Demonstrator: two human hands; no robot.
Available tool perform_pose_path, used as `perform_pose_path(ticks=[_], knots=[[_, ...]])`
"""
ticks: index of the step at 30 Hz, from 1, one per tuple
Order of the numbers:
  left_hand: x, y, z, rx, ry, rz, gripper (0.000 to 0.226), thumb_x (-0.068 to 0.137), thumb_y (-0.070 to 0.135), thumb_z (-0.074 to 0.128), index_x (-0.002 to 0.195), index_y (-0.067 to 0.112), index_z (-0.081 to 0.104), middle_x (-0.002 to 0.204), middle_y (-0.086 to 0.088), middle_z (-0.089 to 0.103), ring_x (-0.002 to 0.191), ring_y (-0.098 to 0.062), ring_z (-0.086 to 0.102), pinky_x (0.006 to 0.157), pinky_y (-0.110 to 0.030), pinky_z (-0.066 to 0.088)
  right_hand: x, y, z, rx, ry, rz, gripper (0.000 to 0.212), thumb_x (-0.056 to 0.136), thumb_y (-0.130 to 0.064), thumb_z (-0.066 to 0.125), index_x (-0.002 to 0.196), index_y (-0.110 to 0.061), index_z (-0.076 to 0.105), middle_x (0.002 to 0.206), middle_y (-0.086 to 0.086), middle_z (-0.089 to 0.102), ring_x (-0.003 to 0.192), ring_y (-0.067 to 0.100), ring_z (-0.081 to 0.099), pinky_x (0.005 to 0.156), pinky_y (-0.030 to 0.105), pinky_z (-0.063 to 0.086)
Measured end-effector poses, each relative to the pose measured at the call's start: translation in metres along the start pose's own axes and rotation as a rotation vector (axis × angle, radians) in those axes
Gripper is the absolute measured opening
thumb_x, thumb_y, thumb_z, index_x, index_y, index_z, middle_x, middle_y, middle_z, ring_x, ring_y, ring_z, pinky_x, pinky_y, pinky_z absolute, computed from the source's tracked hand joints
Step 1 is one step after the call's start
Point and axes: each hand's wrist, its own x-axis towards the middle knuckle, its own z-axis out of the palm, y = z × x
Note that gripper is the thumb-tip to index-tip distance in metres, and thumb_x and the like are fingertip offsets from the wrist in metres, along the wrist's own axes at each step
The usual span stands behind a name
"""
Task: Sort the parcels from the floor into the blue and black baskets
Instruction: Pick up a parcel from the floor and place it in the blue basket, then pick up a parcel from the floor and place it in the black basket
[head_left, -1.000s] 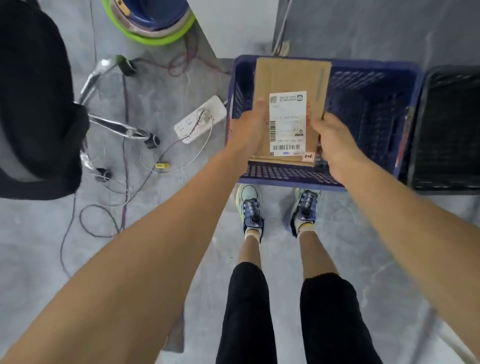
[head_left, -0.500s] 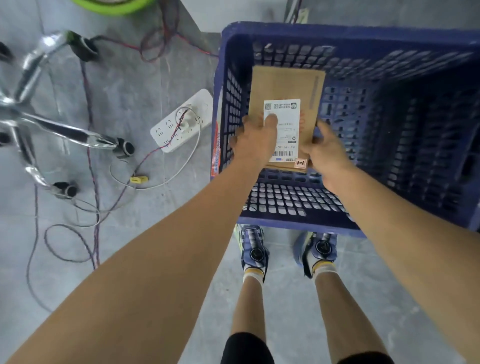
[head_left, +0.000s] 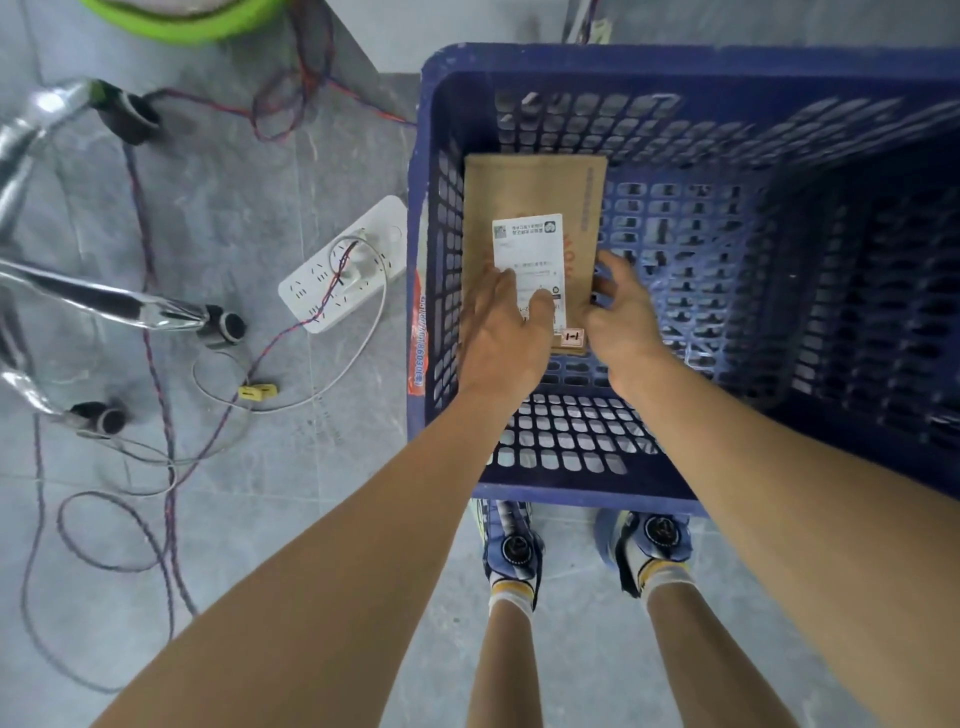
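Item one: parcel (head_left: 530, 192), a flat brown envelope with a white label (head_left: 529, 249), held at its near end by both hands. We note the left hand (head_left: 506, 332) with thumb laid over the label and fingers wrapped at the left edge, and the right hand (head_left: 621, 317) with fingers curled round the right edge. The parcel sits inside the basket (head_left: 571, 60), close against the wall left of the grip; we cannot tell whether it touches the bottom.

Item two: the blue slotted basket walls, enclosing the hands on all sides.

Item three, left of the grip, outside the basket: a white power strip (head_left: 343, 265), a yellow plug (head_left: 257, 389), loose cables (head_left: 156, 364) and chrome chair legs (head_left: 104, 301) on the grey floor (head_left: 234, 208).

Item four, below the grip: two shoes (head_left: 511, 545) against the basket's near side.

Item five, far upper left: a green ring (head_left: 182, 23).
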Motion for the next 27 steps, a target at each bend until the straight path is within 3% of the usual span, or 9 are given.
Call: perform_pose_path(ticks=[4,8,10,12,14,18,22,27], knots=[[0.002,-0.002,0.007,0.113,-0.009,0.047,0.062,0.109,0.043,0.036,0.162,0.012,0.026,0.172,-0.005,0.017,0.159,-0.017,0.008,0.130,-0.044,0.010,0.004,0.007,0.002,-0.012,0.028,-0.035,0.065,0.098,0.009,0.058,0.153,-0.025,0.049,0.109,-0.018,0.068,0.097,-0.003,0.066,0.095,0.034,0.060],[0.001,0.000,0.008,0.155,-0.027,0.040,0.060,0.110,0.040,0.037,0.160,0.007,0.032,0.172,-0.009,0.015,0.159,-0.018,0.005,0.129,-0.036,0.002,0.007,0.002,-0.002,-0.024,-0.029,-0.001,0.071,0.098,0.007,0.058,0.159,-0.028,0.043,0.138,-0.001,0.068,0.119,0.016,0.067,0.104,0.040,0.057],[-0.006,0.013,0.002,0.096,-0.031,-0.005,0.058,0.109,0.041,0.039,0.158,0.009,0.037,0.170,-0.010,0.024,0.158,-0.023,0.013,0.129,-0.042,0.010,0.000,-0.007,-0.009,-0.062,-0.073,-0.025,0.063,0.101,-0.002,0.060,0.158,-0.025,0.045,0.143,0.001,0.065,0.122,0.016,0.064,0.108,0.040,0.054],[-0.020,0.033,-0.012,0.016,-0.043,-0.069,0.059,0.108,0.045,0.041,0.158,0.013,0.038,0.166,-0.008,0.033,0.154,-0.026,0.026,0.126,-0.046,0.021,-0.018,-0.022,-0.020,-0.094,-0.080,-0.048,0.056,0.105,-0.010,0.057,0.158,-0.021,0.045,0.151,0.003,0.059,0.122,0.013,0.059,0.107,0.030,0.049],[-0.041,0.061,-0.028,-0.007,-0.068,-0.069,0.060,0.108,0.048,0.040,0.159,0.017,0.037,0.165,-0.007,0.035,0.152,-0.026,0.031,0.124,-0.045,0.025,-0.044,-0.040,-0.038,-0.148,-0.032,-0.084,0.053,0.108,-0.016,0.053,0.160,-0.019,0.042,0.158,0.004,0.051,0.134,0.015,0.055,0.110,0.029,0.042],[-0.100,0.132,-0.069,0.029,-0.078,0.076,0.058,0.108,0.047,0.039,0.159,0.022,0.034,0.166,-0.002,0.033,0.153,-0.023,0.028,0.122,-0.042,0.023,-0.110,-0.100,-0.089,-0.296,0.021,-0.264,0.051,0.111,-0.031,0.049,0.160,-0.023,0.042,0.161,0.002,0.048,0.147,0.021,0.047,0.118,0.037,0.036],[-0.163,0.228,-0.121,0.147,-0.065,0.254,0.066,0.101,0.057,0.039,0.157,0.022,0.038,0.163,-0.006,0.038,0.151,-0.027,0.032,0.123,-0.048,0.027,-0.186,-0.190,-0.164,-0.476,0.110,-0.428,0.054,0.112,-0.033,0.047,0.162,-0.018,0.038,0.170,0.002,0.032,0.158,0.018,0.028,0.123,0.033,0.025],[-0.256,0.375,-0.191,0.270,0.112,0.523,0.060,0.105,0.050,0.046,0.157,0.021,0.036,0.163,-0.001,0.037,0.149,-0.025,0.033,0.118,-0.044,0.031,-0.296,-0.317,-0.270,-0.499,0.341,-0.576,0.056,0.111,-0.034,0.047,0.163,-0.018,0.034,0.172,0.009,0.028,0.158,0.027,0.026,0.120,0.037,0.026]])
